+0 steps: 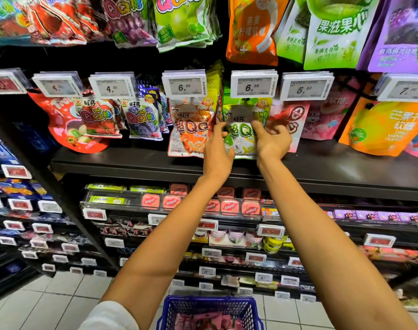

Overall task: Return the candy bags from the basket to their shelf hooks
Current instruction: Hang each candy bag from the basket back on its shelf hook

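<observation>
Green candy bag (242, 136) is held up just under a 6.50 price tag (253, 84), pinched at its sides by L hand (218, 148) & R hand (272, 141). Orange bag (191, 129) hangs beside it. Pink bags (203, 321) are seen in blue basket (210, 300) below.

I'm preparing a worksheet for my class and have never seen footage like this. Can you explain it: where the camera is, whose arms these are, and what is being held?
There is no machine here. One wide-angle camera sits on a person's head, looking forward and down, so you see their own arms. The left hand and right hand both hold a green candy bag below a 6.50 price tag, among bags hanging over a dark shelf. Whether it is on its hook is hidden. Below, a blue basket holds pink bags.
</observation>
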`<state>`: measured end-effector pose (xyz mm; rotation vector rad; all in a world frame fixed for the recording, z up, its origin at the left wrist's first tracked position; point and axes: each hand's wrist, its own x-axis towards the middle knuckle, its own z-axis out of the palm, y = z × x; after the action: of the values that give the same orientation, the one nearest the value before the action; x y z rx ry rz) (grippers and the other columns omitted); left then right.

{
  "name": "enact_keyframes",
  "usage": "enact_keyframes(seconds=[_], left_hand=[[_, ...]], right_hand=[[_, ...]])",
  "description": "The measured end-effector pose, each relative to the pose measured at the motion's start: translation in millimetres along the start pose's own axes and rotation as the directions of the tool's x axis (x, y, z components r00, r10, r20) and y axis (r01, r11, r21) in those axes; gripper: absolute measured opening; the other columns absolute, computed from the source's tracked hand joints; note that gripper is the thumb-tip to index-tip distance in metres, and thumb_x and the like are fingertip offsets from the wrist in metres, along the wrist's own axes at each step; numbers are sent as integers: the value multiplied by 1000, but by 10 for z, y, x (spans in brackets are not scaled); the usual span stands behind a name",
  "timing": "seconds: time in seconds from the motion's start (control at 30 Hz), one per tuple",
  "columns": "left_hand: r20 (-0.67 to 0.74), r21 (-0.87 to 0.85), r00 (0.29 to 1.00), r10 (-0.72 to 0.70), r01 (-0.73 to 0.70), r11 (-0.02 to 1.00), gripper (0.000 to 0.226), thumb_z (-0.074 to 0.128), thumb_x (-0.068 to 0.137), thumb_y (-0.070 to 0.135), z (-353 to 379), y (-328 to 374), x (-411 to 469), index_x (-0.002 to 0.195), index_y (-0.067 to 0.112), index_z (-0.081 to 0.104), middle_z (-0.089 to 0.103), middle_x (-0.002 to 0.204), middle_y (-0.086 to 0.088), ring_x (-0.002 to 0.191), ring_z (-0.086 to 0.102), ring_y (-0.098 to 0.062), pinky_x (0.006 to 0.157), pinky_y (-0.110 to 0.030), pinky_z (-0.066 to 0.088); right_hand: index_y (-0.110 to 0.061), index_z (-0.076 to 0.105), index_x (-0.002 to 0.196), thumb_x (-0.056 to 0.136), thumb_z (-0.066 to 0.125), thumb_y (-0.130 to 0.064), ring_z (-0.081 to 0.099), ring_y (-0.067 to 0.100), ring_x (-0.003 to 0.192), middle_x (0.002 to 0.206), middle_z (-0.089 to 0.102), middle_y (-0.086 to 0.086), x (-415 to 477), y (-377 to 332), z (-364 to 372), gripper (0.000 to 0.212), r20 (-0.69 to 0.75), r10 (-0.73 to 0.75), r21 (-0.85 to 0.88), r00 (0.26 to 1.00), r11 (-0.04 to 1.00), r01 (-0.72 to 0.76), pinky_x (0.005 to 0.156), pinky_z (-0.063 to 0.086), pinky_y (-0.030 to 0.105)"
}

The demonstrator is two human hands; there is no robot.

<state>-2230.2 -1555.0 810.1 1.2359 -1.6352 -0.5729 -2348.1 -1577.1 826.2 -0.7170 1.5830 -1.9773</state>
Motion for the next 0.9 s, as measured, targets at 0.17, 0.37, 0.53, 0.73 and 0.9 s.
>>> enact_keyframes(seconds=[0.17,0.37,0.53,0.73,0.9], left_hand=[[-19,-70,1000,11,-13,997,59,61,84,-3,37,4,-160,138,4,38,50,135,-14,124,49,-27,103,-44,46],[-47,-159,999,19,-27,987,35,55,87,-5,34,-97,-523,121,1,56,62,120,-12,106,61,-24,96,-29,50],[49,-232,997,-53,63,971,23,50,86,-11,97,-329,-916,99,-2,67,71,96,-7,89,66,-14,81,-20,52],[226,-179,928,-295,337,924,17,52,88,-14,289,-1073,-1669,86,-5,67,70,82,-3,75,63,-7,69,-24,51],[335,-44,734,-591,639,768,20,47,90,-18,393,-1846,-2528,92,-13,66,68,88,-19,78,64,-6,78,-19,51]], right_hand=[[1,67,98,75,82,-12,61,7,68,78,65,3,-167,147,-175,30,17,-60,53,998,997,59,70,53,16],[-2,68,94,82,75,-9,57,11,68,79,65,8,-383,438,-518,16,131,-229,-86,965,967,241,66,49,17],[-16,65,83,82,73,-9,51,-3,59,70,62,-5,-636,821,-840,11,251,-152,-130,956,973,189,62,45,15],[-23,65,84,86,60,-4,55,-1,62,73,62,-9,-1033,1666,-1391,20,341,187,-368,921,928,-52,60,46,16],[-9,69,96,88,62,-8,60,-2,70,79,64,-5,-1366,2570,-1922,10,309,471,-600,826,771,-215,70,48,15]])
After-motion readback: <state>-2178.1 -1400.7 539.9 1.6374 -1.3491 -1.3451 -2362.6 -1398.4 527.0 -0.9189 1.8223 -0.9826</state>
